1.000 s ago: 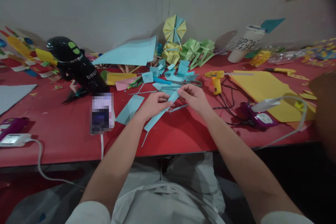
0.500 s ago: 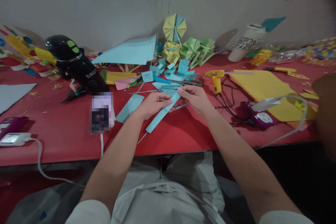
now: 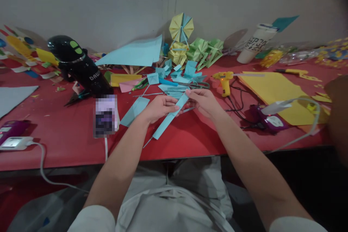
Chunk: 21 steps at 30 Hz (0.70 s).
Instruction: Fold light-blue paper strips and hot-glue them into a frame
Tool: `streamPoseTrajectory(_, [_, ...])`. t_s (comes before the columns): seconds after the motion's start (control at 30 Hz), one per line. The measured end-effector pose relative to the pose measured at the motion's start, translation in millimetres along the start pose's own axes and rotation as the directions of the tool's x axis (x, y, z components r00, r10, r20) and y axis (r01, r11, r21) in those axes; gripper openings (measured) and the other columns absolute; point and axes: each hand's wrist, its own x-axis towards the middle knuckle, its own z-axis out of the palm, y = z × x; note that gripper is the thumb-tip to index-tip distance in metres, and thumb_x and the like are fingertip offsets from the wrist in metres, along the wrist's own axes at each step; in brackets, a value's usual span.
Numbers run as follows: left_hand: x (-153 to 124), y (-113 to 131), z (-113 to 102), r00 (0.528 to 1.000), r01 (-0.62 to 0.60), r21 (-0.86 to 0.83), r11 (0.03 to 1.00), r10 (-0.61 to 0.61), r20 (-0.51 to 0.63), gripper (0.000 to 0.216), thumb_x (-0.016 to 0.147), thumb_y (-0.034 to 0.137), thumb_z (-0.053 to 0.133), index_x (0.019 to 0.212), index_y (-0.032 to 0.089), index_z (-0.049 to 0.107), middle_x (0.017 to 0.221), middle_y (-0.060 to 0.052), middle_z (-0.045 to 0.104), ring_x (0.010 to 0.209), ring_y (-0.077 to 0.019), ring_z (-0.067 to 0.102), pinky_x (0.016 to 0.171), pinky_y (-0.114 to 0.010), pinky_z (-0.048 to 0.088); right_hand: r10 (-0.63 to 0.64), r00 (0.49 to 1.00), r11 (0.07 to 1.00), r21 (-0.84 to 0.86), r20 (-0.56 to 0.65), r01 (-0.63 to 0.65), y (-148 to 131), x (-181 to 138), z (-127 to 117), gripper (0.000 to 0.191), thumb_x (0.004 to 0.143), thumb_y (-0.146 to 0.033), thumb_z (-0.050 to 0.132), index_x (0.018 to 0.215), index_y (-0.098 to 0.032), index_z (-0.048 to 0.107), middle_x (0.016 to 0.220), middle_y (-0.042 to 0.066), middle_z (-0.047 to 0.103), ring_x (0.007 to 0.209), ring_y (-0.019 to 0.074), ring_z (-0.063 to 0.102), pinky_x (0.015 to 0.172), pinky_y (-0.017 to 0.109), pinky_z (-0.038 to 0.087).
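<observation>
A long folded strip of light blue paper (image 3: pixel 165 123) slants across the red table (image 3: pixel 67 141), held at its upper part by both hands. My left hand (image 3: pixel 159 108) pinches the strip from the left, fingers closed on it. My right hand (image 3: pixel 202 100) grips the strip's top end from the right, fingers curled. More blue paper pieces (image 3: pixel 178 79) lie just beyond the hands, and a blue rectangle (image 3: pixel 135 111) lies to the left of them.
A black tool (image 3: pixel 78 67) and a phone (image 3: pixel 105 116) lie at left. A yellow glue gun (image 3: pixel 223 81), its cables, a purple device (image 3: pixel 269 121) and yellow sheets (image 3: pixel 274 90) lie at right. Folded paper fans (image 3: pixel 190 43) and a white cup (image 3: pixel 254 45) stand by the wall.
The blue strip has shifted a little to the right and up in both hands; the hands stay in nearly the same place.
</observation>
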Motion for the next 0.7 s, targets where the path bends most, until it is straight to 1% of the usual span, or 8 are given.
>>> streamPoseTrajectory(0.1, [-0.6, 0.4, 0.0, 1.000, 0.007, 0.016, 1.000, -0.007, -0.006, 0.021, 0.073, 0.015, 0.079, 0.093, 0.011, 0.073, 0.075, -0.007, 0.075, 0.067, -0.0168, 0.071, 0.077, -0.036, 0.058, 0.015, 1.000, 1.000, 0.001, -0.005, -0.015, -1.1, -0.6, 1.2, 0.044, 0.053, -0.054, 0.090, 0.062, -0.016, 0.069, 0.061, 0.002, 0.067, 0.050, 0.0093, 0.060, 0.052, 0.022, 0.054])
streamPoseTrajectory(0.27, [-1.1, 0.4, 1.0, 1.000, 0.010, 0.015, 1.000, -0.009, -0.017, 0.023, 0.073, 0.016, 0.080, 0.094, 0.012, 0.072, 0.078, -0.008, 0.076, 0.070, -0.0174, 0.072, 0.076, -0.034, 0.058, -0.005, 0.997, 1.000, -0.021, -0.073, 0.003, -1.3, 0.8, 0.7, 0.044, 0.051, -0.052, 0.091, 0.065, -0.016, 0.071, 0.060, 0.001, 0.065, 0.050, 0.0084, 0.056, 0.050, 0.022, 0.052])
streamPoseTrajectory(0.37, [-0.1, -1.1, 1.8, 0.999, 0.004, 0.032, 0.999, -0.003, -0.039, 0.023, 0.073, 0.015, 0.079, 0.095, 0.013, 0.072, 0.078, -0.007, 0.076, 0.069, -0.0171, 0.072, 0.075, -0.034, 0.057, -0.012, 0.997, 0.999, -0.034, -0.072, 0.010, -1.7, 1.1, 0.0, 0.044, 0.051, -0.053, 0.090, 0.066, -0.016, 0.071, 0.061, 0.001, 0.065, 0.052, 0.0089, 0.057, 0.051, 0.023, 0.051])
streamPoseTrajectory(0.43, [0.5, -1.6, 2.8, 1.000, 0.007, 0.048, 0.999, -0.006, -0.025, 0.022, 0.074, 0.015, 0.078, 0.095, 0.013, 0.073, 0.078, -0.007, 0.076, 0.069, -0.0164, 0.071, 0.073, -0.032, 0.057, -0.045, 0.997, 0.998, -0.051, -0.067, 0.042, -1.8, 0.7, -0.3, 0.045, 0.051, -0.054, 0.090, 0.065, -0.017, 0.070, 0.059, 0.000, 0.063, 0.052, 0.0090, 0.055, 0.050, 0.023, 0.049])
streamPoseTrajectory(0.57, [1.2, -1.0, 6.0, 1.000, 0.018, 0.070, 0.997, -0.017, -0.020, 0.019, 0.075, 0.014, 0.077, 0.093, 0.012, 0.072, 0.079, -0.008, 0.076, 0.065, -0.0135, 0.069, 0.062, -0.024, 0.052, -0.151, 0.987, 0.984, -0.108, -0.059, 0.144, -0.9, 0.2, -0.8, 0.044, 0.054, -0.055, 0.089, 0.064, -0.018, 0.068, 0.055, -0.002, 0.059, 0.050, 0.0084, 0.049, 0.048, 0.024, 0.043])
streamPoseTrajectory(0.63, [1.5, -0.1, 7.8, 0.999, 0.024, 0.064, 0.998, -0.023, -0.024, 0.018, 0.075, 0.013, 0.077, 0.092, 0.011, 0.072, 0.078, -0.008, 0.076, 0.065, -0.0134, 0.069, 0.062, -0.023, 0.051, -0.182, 0.982, 0.978, -0.112, -0.058, 0.175, 0.5, 0.8, -0.9, 0.044, 0.055, -0.055, 0.088, 0.064, -0.018, 0.067, 0.055, -0.002, 0.058, 0.050, 0.0082, 0.048, 0.049, 0.024, 0.043])
streamPoseTrajectory(0.7, [2.0, 0.5, 9.0, 1.000, 0.027, 0.051, 0.998, -0.026, -0.016, 0.017, 0.075, 0.012, 0.077, 0.092, 0.011, 0.073, 0.078, -0.008, 0.076, 0.067, -0.0138, 0.069, 0.064, -0.024, 0.053, -0.211, 0.975, 0.973, -0.107, -0.072, 0.202, 2.2, 1.9, -1.0, 0.043, 0.055, -0.055, 0.088, 0.065, -0.018, 0.067, 0.056, -0.002, 0.058, 0.051, 0.0084, 0.048, 0.050, 0.024, 0.042])
